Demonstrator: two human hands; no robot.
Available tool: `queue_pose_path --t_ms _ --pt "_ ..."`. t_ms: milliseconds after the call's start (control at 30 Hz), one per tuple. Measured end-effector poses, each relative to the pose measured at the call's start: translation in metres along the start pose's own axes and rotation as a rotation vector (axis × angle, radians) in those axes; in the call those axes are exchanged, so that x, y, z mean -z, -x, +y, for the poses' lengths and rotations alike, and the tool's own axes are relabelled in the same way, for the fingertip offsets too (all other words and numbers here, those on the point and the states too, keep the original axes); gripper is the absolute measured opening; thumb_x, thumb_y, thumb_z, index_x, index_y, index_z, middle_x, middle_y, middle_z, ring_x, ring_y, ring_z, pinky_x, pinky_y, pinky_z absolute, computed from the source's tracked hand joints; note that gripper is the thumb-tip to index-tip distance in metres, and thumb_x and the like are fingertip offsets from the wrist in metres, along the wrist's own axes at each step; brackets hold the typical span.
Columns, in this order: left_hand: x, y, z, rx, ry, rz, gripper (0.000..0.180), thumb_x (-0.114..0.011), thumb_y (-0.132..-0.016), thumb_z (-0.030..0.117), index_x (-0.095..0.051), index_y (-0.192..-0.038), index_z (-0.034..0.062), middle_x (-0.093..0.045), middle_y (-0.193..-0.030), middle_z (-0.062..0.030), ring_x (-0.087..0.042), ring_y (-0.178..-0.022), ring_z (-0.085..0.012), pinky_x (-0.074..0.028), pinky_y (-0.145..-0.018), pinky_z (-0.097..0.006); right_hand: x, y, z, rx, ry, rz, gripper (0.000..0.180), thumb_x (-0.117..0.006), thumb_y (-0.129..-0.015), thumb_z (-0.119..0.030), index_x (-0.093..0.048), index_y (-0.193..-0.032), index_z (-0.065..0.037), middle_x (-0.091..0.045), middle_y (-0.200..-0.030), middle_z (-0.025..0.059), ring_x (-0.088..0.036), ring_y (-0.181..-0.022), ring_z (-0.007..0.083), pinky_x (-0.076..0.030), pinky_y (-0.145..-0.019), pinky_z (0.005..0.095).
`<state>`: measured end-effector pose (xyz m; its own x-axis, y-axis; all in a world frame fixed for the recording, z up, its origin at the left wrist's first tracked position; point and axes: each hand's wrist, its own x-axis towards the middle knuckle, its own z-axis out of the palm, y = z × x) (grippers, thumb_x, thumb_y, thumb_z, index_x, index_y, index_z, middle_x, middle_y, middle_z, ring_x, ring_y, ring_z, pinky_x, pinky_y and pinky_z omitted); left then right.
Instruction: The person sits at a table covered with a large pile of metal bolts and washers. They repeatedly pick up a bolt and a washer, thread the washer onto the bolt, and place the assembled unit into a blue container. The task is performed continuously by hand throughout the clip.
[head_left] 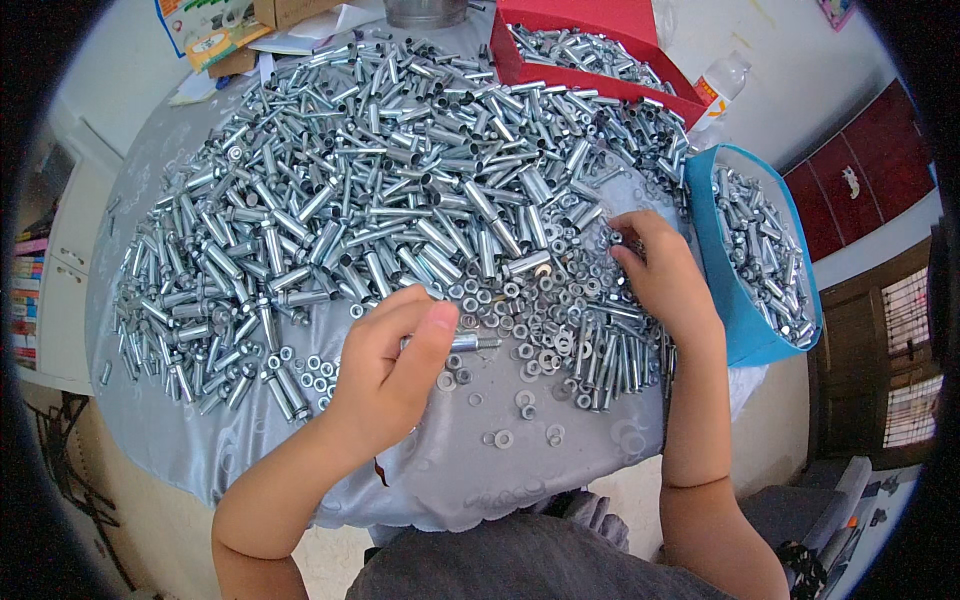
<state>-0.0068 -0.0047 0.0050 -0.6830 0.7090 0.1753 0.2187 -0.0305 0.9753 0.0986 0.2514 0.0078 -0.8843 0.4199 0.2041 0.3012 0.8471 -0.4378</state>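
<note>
My left hand (385, 365) is closed around a sleeve anchor bolt (472, 342), whose threaded end sticks out to the right past my thumb. At the right side of the pile, my right hand (668, 280) pinches a small hex nut (615, 238) between thumb and fingertips. Between the hands lie many loose washers and nuts (550, 290). Just below my right hand, long thin bolts (610, 365) lie side by side. A large heap of metal sleeves and anchors (400, 170) covers the table beyond both hands.
Full of assembled anchors, a blue bin (755, 335) stands at the right edge. A red box (560, 75) of similar parts sits at the back, with a plastic bottle (720, 85) beside it. The grey cloth-covered table (440, 475) has a rounded edge near my body. A metal bucket (425, 12) stands far back.
</note>
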Motion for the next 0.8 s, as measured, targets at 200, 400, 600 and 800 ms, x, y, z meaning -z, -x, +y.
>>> queue_pose_path --t_ms 200,400,600,800 --pt "0.0 -0.001 0.001 -0.011 -0.05 -0.03 0.03 -0.046 -0.088 0.016 -0.045 -0.064 -0.0032 -0.036 -0.06 -0.0037 -0.033 -0.056 -0.0107 -0.027 -0.05 -0.026 0.002 0.0 -0.004 -0.033 -0.067 0.054 0.02 -0.059 -0.072 -0.001 -0.057 -0.092 0.001 -0.058 -0.082 0.0176 -0.056 -0.078 0.0326 -0.044 -0.071 0.0358" --pt "-0.002 -0.003 -0.004 0.034 0.016 -0.001 0.03 -0.045 -0.089 0.015 -0.045 -0.064 -0.0028 -0.036 -0.061 -0.0028 -0.033 -0.057 -0.0104 -0.027 -0.051 -0.026 0.002 0.001 -0.022 -0.057 -0.3 0.078 0.019 -0.061 -0.075 -0.004 -0.058 -0.093 0.001 -0.059 -0.071 0.0106 -0.056 -0.065 0.0184 -0.043 -0.062 0.0277" --pt "-0.001 -0.004 -0.002 0.024 -0.011 -0.007 0.031 -0.046 -0.089 0.016 -0.046 -0.064 -0.002 -0.036 -0.061 -0.0029 -0.033 -0.057 -0.0102 -0.027 -0.051 -0.026 0.002 0.002 -0.03 -0.045 -0.566 0.039 0.016 -0.059 -0.08 -0.007 -0.06 -0.094 0.0 -0.06 -0.072 0.004 -0.053 -0.065 0.0089 -0.043 -0.061 0.0224" --pt "0.001 -0.003 -0.004 -0.003 -0.063 -0.03 0.03 -0.047 -0.088 0.016 -0.047 -0.065 -0.0028 -0.037 -0.06 -0.0036 -0.034 -0.056 -0.0107 -0.028 -0.051 -0.026 0.008 0.003 -0.04 -0.022 -1.083 -0.182 0.024 -0.045 -0.09 -0.016 -0.053 -0.106 0.001 -0.06 -0.08 0.0065 -0.056 -0.074 0.0124 -0.045 -0.069 0.0255"
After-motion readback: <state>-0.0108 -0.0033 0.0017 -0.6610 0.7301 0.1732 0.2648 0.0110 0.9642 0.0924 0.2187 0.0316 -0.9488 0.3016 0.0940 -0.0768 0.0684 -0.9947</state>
